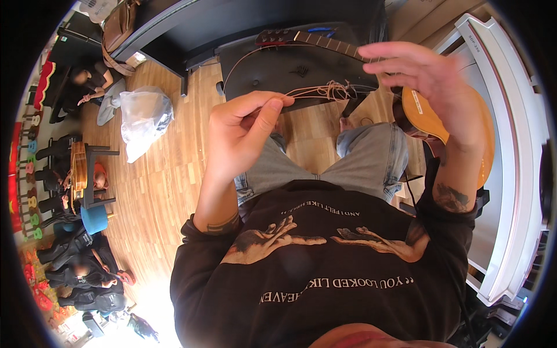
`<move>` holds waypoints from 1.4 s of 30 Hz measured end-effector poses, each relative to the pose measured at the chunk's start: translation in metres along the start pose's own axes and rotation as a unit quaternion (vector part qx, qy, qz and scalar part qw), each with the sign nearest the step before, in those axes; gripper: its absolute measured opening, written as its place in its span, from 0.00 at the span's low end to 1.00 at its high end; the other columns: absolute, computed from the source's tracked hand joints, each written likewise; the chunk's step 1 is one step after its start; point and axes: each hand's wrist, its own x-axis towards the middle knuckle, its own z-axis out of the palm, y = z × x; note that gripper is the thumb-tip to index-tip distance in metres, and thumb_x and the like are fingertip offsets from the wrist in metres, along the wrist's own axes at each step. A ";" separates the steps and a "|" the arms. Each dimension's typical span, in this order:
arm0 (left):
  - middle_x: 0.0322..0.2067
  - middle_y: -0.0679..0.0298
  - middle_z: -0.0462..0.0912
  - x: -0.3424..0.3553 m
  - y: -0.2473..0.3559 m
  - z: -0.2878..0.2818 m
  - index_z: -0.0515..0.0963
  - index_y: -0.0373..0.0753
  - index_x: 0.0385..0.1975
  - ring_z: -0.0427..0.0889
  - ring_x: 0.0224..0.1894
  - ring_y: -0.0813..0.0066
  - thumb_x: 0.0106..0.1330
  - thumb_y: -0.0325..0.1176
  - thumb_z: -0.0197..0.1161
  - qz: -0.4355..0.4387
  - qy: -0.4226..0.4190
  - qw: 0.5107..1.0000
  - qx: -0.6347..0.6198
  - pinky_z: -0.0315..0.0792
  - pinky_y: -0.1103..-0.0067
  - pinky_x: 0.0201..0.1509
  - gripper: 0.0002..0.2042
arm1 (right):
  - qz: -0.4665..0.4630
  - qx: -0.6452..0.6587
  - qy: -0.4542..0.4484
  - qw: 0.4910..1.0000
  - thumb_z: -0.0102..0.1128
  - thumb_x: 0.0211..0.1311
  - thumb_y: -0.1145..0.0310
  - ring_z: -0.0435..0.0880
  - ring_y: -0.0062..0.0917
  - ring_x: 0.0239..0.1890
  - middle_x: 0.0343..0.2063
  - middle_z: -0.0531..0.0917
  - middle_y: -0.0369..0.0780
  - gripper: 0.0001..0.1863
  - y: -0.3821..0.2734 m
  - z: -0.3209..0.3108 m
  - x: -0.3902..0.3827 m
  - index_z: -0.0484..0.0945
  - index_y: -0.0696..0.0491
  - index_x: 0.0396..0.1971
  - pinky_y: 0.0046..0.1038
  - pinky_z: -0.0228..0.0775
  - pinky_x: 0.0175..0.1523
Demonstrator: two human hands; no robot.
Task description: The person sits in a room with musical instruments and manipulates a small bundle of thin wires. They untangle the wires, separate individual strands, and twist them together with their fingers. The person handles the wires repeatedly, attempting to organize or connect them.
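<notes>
My left hand point(242, 130) is closed, with thumb and forefinger pinching a bundle of thin copper-coloured guitar strings point(333, 91). The strings stretch to the right from the fingertips and end in loose, tangled loops over a black padded bench point(255, 72). My right hand point(429, 84) is raised with fingers stretched out, slightly blurred, and holds nothing. Beneath it passes the neck of an acoustic guitar point(331, 44), whose headstock point(275, 37) rests on the bench. The guitar's orange-yellow body point(484, 133) is partly hidden behind my right forearm.
A blue tool point(321, 29) lies on the bench beyond the neck. To my right stands a long white keyboard instrument point(505, 243). On the wooden floor at left sits a clear plastic bag point(145, 119). Several people sit farther left, near a blue stool point(96, 219).
</notes>
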 end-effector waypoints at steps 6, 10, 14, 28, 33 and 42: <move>0.22 0.71 0.76 0.010 0.002 0.007 0.81 0.31 0.34 0.68 0.22 0.89 0.69 0.26 0.61 0.081 0.042 0.983 0.161 0.62 0.88 0.24 0.05 | 0.159 -0.095 0.017 0.983 0.58 0.70 0.59 0.73 0.12 0.20 0.17 0.76 0.32 0.17 0.012 0.033 0.013 0.78 0.59 0.31 0.19 0.69 0.26; 0.16 0.75 0.70 0.013 -0.002 0.018 0.76 0.37 0.22 0.60 0.17 0.91 0.69 0.31 0.63 -0.020 0.051 0.998 -0.011 0.53 0.87 0.21 0.12 | 0.135 -0.007 0.074 0.988 0.57 0.70 0.55 0.63 0.09 0.15 0.13 0.67 0.26 0.22 0.028 0.051 0.018 0.76 0.56 0.21 0.17 0.60 0.20; 0.13 0.79 0.59 0.020 -0.017 0.031 0.64 0.45 0.12 0.51 0.14 0.92 0.71 0.30 0.60 -0.083 0.141 0.973 -0.162 0.42 0.83 0.17 0.21 | 0.114 0.083 0.089 0.986 0.57 0.69 0.54 0.59 0.07 0.13 0.09 0.63 0.24 0.27 0.032 0.060 0.016 0.70 0.52 0.11 0.16 0.52 0.18; 0.12 0.79 0.67 0.034 -0.013 -0.005 0.77 0.38 0.16 0.57 0.15 0.89 0.70 0.32 0.63 0.022 0.227 0.965 -0.131 0.49 0.85 0.19 0.17 | 0.039 0.114 0.167 0.979 0.59 0.69 0.56 0.58 0.06 0.13 0.10 0.64 0.24 0.26 0.036 0.066 0.035 0.73 0.52 0.11 0.18 0.44 0.17; 0.13 0.69 0.74 0.019 -0.035 0.028 0.81 0.34 0.21 0.67 0.17 0.86 0.68 0.29 0.62 0.106 -0.055 0.991 0.055 0.63 0.83 0.22 0.12 | -0.088 -0.050 0.135 0.986 0.57 0.71 0.59 0.57 0.08 0.12 0.11 0.62 0.23 0.26 0.051 0.087 0.043 0.66 0.48 0.10 0.18 0.42 0.17; 0.07 0.60 0.65 0.042 -0.049 -0.020 0.72 0.36 0.12 0.63 0.10 0.75 0.66 0.32 0.62 0.051 0.305 0.923 0.228 0.59 0.77 0.17 0.18 | 0.009 0.096 0.214 0.972 0.57 0.70 0.57 0.63 0.09 0.13 0.10 0.67 0.25 0.25 0.048 0.061 0.055 0.69 0.48 0.10 0.20 0.53 0.19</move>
